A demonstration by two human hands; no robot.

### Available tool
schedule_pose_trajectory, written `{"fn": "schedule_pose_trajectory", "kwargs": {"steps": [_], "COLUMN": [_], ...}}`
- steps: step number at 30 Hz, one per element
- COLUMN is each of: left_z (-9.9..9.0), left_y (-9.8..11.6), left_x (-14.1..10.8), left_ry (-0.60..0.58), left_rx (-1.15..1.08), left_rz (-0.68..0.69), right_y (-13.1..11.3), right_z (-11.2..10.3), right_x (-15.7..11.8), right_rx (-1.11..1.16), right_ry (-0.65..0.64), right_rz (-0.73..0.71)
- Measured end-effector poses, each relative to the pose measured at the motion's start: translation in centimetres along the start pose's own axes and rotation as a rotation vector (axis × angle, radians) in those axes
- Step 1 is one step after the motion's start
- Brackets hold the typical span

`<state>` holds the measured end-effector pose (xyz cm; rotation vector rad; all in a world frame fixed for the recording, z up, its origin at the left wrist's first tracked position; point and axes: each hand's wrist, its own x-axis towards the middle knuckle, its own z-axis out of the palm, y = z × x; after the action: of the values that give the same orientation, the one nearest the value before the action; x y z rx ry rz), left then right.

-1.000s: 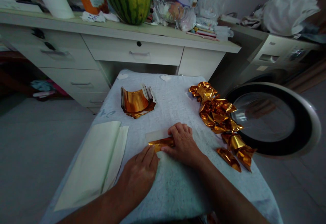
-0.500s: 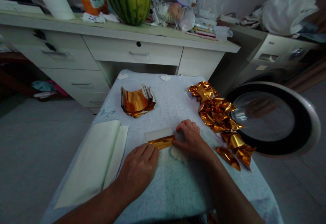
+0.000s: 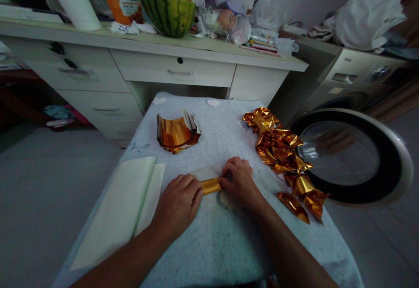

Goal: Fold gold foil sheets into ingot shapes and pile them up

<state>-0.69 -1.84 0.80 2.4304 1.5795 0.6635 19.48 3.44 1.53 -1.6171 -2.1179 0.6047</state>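
Observation:
Between my two hands lies a narrow folded strip of gold foil paper (image 3: pixel 211 186), low over the cloth-covered table (image 3: pixel 216 139). My left hand (image 3: pixel 179 203) pinches its left end, fingers bent and pressed together. At the other end my right hand (image 3: pixel 238 181) grips the strip with thumb and curled fingers. A pale sheet (image 3: pixel 206 173) shows just behind the strip, partly hidden by both hands. Farther back stands a curved stack of gold foil sheets (image 3: pixel 175 133). Several folded gold foil pieces (image 3: pixel 281 148) lie heaped along the right side.
Folded pale paper sheets (image 3: pixel 114 205) lie on the left of the table. Behind stands a white desk (image 3: pixel 147 65) bearing a cut watermelon (image 3: pixel 166 11), an orange bag (image 3: pixel 121 0) and plastic bags. On the right, a washing machine's open round door (image 3: pixel 347 148) reaches close to the table.
The gold strip looks narrower, and less of the pale sheet shows behind it. My left hand has shifted slightly up, its fingers more bent; my right fingers have drawn in around the strip's end.

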Motion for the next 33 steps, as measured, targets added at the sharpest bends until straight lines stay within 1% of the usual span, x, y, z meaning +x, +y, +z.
{"fn": "schedule_pose_trajectory", "kwargs": {"steps": [1,3,6,8,9,12,15,18,21,23,26,29,33], "left_z": [0.1,0.2,0.6,0.8,0.8,0.6,0.2,-0.3,-0.7,-0.8,-1.0,-1.1,-1.0], "left_y": [0.0,0.0,-0.1,-0.3,-0.4,-0.6,-0.5,-0.3,-0.3,-0.4,-0.5,-0.6,-0.5], "left_x": [0.1,0.3,0.4,0.4,0.4,0.4,0.7,1.2,1.7,1.8,1.7,1.5,1.6], "left_ry": [0.012,0.074,0.171,0.182,0.182,0.183,0.193,0.24,0.263,0.281,0.301,0.297,0.312], "left_rx": [-0.004,-0.009,-0.047,-0.118,-0.165,-0.366,-0.675,-0.985,-1.161,-1.191,-1.173,-1.126,-1.1], "left_rz": [-0.021,-0.066,-0.134,-0.174,-0.2,-0.317,-0.421,-0.507,-0.577,-0.58,-0.564,-0.567,-0.553], "right_y": [0.0,0.1,0.3,0.5,0.6,0.7,0.5,0.2,-0.2,-0.3,-0.3,-0.3,-0.4], "right_z": [-0.1,-0.3,-0.4,-0.3,-0.2,0.2,0.4,0.5,0.4,0.3,0.2,0.1,-0.1], "right_x": [0.0,0.2,0.4,0.5,0.5,0.5,0.4,0.4,0.4,0.4,0.1,-0.2,-0.4], "right_rx": [0.019,0.062,0.185,0.316,0.387,0.558,0.718,0.884,0.985,1.022,1.046,1.075,1.042], "right_ry": [-0.003,0.005,0.027,0.017,0.007,-0.007,-0.044,-0.104,-0.15,-0.186,-0.221,-0.216,-0.217], "right_rz": [-0.001,-0.014,-0.091,-0.112,-0.095,-0.014,0.006,0.03,0.056,0.05,0.055,0.053,-0.006]}}
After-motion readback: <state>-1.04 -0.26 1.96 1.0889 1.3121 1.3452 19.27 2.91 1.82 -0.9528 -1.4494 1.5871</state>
